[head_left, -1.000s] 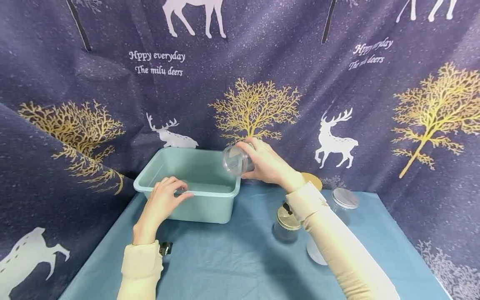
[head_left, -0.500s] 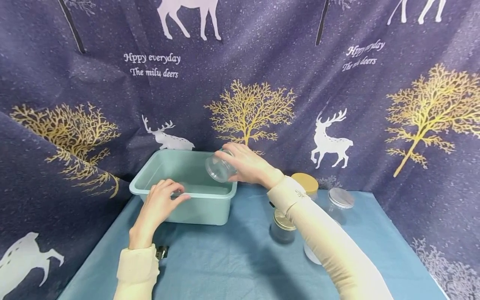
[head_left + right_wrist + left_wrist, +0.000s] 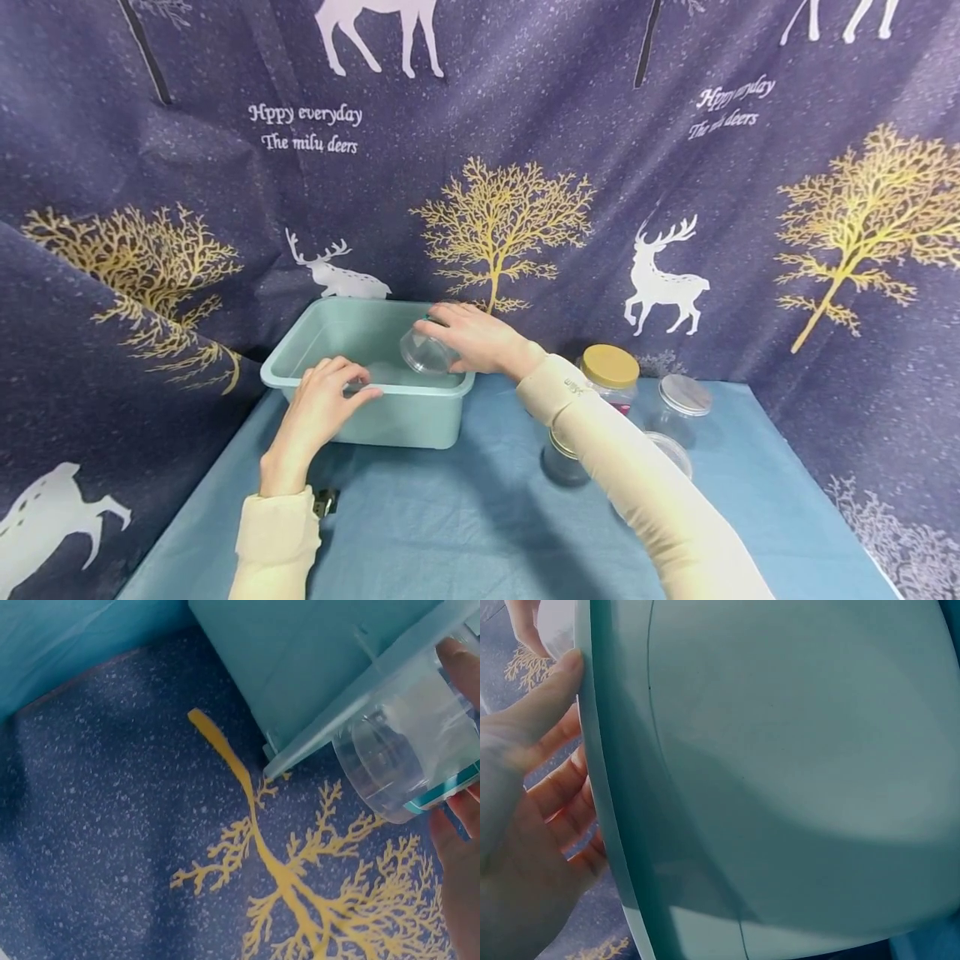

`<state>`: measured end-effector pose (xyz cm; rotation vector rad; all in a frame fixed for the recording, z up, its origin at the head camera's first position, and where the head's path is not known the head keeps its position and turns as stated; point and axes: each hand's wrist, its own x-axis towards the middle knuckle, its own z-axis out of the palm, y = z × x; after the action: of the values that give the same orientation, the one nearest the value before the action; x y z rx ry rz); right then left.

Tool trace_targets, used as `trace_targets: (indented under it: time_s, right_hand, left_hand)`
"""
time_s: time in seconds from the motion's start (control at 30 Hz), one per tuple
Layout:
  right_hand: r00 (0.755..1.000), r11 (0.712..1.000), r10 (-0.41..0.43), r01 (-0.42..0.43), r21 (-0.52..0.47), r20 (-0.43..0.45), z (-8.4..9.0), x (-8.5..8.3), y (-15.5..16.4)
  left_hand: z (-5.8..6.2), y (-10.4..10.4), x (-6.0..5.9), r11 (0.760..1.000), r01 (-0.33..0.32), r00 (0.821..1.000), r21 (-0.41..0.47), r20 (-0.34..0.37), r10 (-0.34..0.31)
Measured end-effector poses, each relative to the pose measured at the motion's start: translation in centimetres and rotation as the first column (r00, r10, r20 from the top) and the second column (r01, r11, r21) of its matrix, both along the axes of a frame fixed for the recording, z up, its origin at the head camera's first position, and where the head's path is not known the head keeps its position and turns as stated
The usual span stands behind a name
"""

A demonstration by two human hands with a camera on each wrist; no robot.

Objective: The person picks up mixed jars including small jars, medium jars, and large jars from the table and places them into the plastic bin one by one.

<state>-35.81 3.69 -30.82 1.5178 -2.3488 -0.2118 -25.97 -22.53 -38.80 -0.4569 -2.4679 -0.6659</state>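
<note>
In the head view, my right hand (image 3: 480, 337) grips a clear plastic jar (image 3: 427, 352), tilted over the right part of a pale green plastic bin (image 3: 420, 417). A teal label (image 3: 444, 792) shows on the jar in the right wrist view, and the fingers wrap its far end. My left hand (image 3: 324, 408) is at the bin's front rim, fingers loosely bent and thumb apart from them. Seen from the left wrist, its thumb tip (image 3: 570, 664) lies right at the rim and the fingers reach over the opening. A faint clear shape shows inside the bin behind this hand.
Right of the bin stand a jar with a yellow lid (image 3: 611, 367), a jar with a silver lid (image 3: 686, 396) and a gold-lidded jar (image 3: 564, 467) partly behind the right sleeve. A clear round container (image 3: 670, 452) is beside them. A patterned cloth (image 3: 525, 125) hangs behind the blue-covered table.
My right hand has carried the clear jar left and down, from the bin's right rim to inside its opening. The left hand has stayed at the front rim.
</note>
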Motion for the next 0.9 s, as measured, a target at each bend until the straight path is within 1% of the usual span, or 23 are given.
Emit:
trace_targets:
  time_s: [0.17, 0.4, 0.57, 0.67, 0.9]
  right_hand:
    - [1.0, 1.0, -0.013, 0.013, 0.024, -0.024, -0.5, 0.1, -0.6]
    - [0.999, 0.997, -0.042, 0.043, 0.059, -0.022, -1.1, 0.1, -1.0]
    - [0.997, 0.993, -0.076, 0.079, 0.085, -0.029, -1.4, 0.0, -1.2]
    - [0.996, 0.993, -0.087, 0.088, 0.084, -0.023, -1.6, -0.1, -1.2]
    - [0.995, 0.991, -0.095, 0.098, 0.095, -0.035, -1.7, 0.1, -1.4]
  left_hand:
    - [-0.1, -0.1, -0.1, 1.0, -0.003, 1.0, -0.01, -0.011, 0.002]
    - [-0.2, -0.1, -0.1, 1.0, 0.004, 0.999, -0.016, -0.035, -0.005]
    - [-0.1, -0.1, -0.1, 1.0, 0.0, 1.0, -0.017, -0.02, 0.0]
    - [0.0, -0.1, -0.1, 1.0, -0.003, 1.0, -0.02, -0.013, 0.002]
    - [-0.1, -0.1, 0.0, 1.0, 0.001, 1.0, -0.018, -0.028, -0.002]
